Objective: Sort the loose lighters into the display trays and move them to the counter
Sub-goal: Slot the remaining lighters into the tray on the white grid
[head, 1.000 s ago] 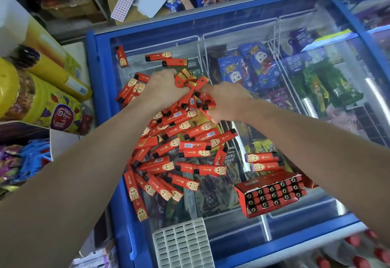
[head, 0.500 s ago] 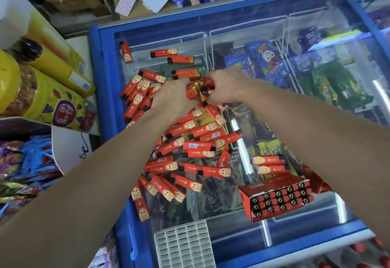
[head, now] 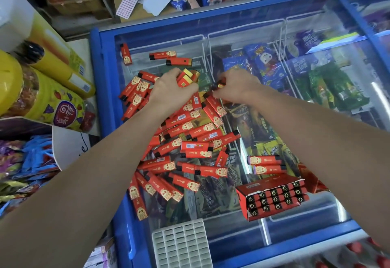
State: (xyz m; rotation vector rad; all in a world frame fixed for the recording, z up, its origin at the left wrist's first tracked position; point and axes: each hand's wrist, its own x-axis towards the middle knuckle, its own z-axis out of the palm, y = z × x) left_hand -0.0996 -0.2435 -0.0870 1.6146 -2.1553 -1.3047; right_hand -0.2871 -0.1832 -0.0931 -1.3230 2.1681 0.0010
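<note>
Loose lighters heaped mid-frame on the freezer lid. Filled tray at lower right, empty tray at bottom centre. Jars at left.

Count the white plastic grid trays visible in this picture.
2: one white plastic grid tray lies on the blue freezer's glass lid nearest the camera; another leans on the back shelf. Others may be hidden.

Freezer lid: lighters, trays.

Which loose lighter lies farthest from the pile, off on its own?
The red lighter at the freezer lid's far-left corner, lying alone, apart from the others.
</note>
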